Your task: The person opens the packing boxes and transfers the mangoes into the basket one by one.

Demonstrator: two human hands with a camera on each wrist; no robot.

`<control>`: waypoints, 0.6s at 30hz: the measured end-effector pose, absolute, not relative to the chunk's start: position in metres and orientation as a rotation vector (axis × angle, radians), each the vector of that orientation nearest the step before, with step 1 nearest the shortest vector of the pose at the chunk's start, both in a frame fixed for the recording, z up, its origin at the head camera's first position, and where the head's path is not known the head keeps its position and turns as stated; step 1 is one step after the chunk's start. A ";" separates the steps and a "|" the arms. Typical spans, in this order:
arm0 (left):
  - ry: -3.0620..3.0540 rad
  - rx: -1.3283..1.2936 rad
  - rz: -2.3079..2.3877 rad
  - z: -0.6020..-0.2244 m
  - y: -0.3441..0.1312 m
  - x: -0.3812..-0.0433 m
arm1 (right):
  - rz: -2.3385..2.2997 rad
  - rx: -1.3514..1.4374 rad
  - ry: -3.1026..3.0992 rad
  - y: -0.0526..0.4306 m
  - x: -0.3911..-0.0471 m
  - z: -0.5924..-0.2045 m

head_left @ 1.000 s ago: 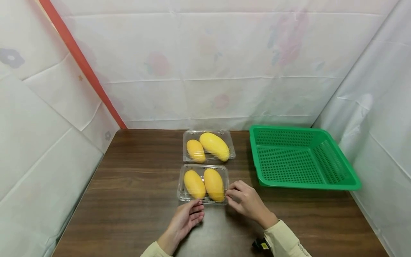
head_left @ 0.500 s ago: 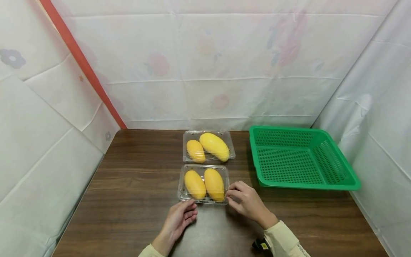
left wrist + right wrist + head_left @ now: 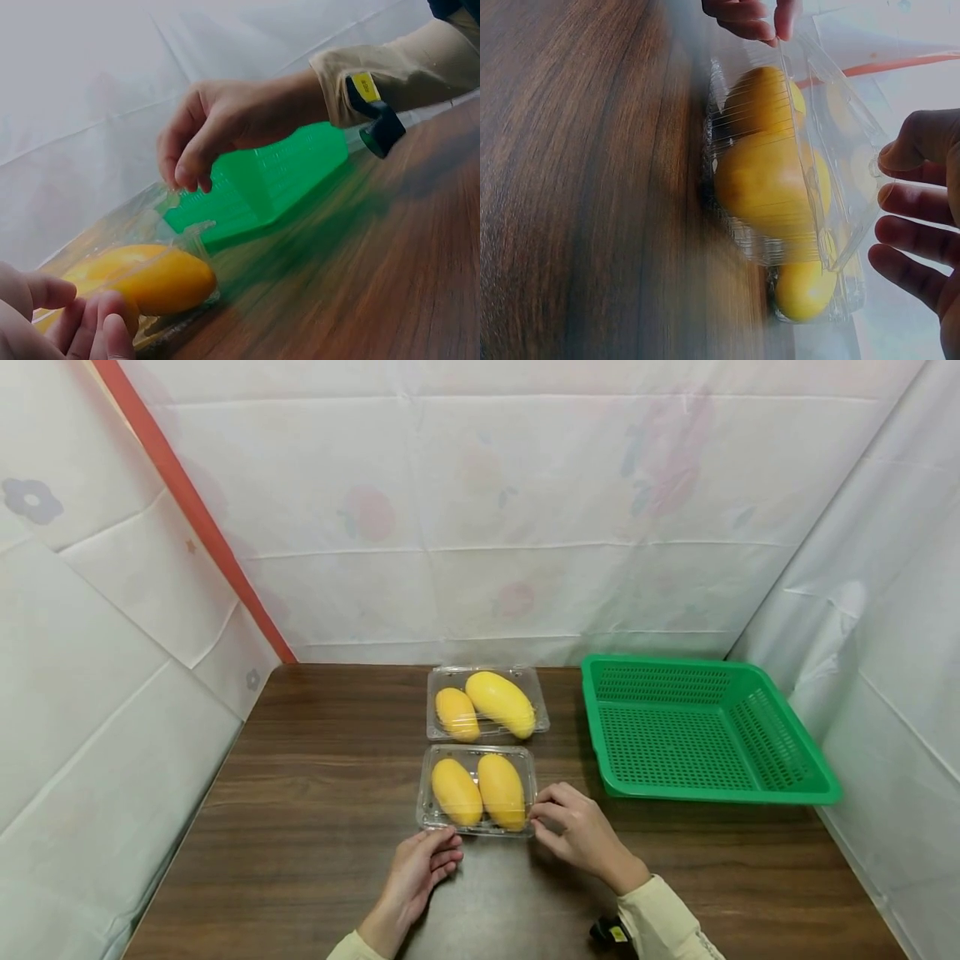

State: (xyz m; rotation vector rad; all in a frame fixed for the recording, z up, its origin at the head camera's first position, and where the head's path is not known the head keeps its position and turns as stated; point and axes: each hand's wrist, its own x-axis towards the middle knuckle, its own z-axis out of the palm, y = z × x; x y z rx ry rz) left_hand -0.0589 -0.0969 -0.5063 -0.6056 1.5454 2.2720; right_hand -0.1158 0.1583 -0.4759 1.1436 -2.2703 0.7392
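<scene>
A clear plastic clamshell box [image 3: 424, 802] with two yellow mangoes, a left one [image 3: 457, 792] and a right one [image 3: 502, 792], lies in front of the person. My left hand [image 3: 422, 875] is at its front edge, thumb and forefinger pinching the rim; the left hand [image 3: 742, 16] also shows there in the right wrist view. At the front right corner, my right hand [image 3: 579, 833] pinches the lid's edge between thumb and forefinger. In the right wrist view, the lid [image 3: 847, 112] slants over the mangoes, and the right hand's other fingers [image 3: 911, 232] are spread.
Right behind lies a second clear box [image 3: 542, 710] with two more yellow mangoes. A green perforated basket [image 3: 600, 752] stands at the right. White patterned sheets [image 3: 337, 593] enclose the brown wooden table [image 3: 315, 835] on the back and sides. A dark strap [image 3: 609, 932] hangs by the right sleeve.
My left hand has slid left along the box's front edge, then stayed nearly in place. The right hand keeps its hold at the corner. The box has shifted very slightly right.
</scene>
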 end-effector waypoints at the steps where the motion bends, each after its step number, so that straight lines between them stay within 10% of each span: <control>1: 1.557 -0.600 2.272 -0.507 -0.097 -0.059 | 0.734 1.147 -2.265 0.158 -0.116 -0.476; 18: 1.586 -0.592 2.259 -0.510 -0.097 -0.059 | 0.527 1.166 -2.160 0.147 -0.116 -0.486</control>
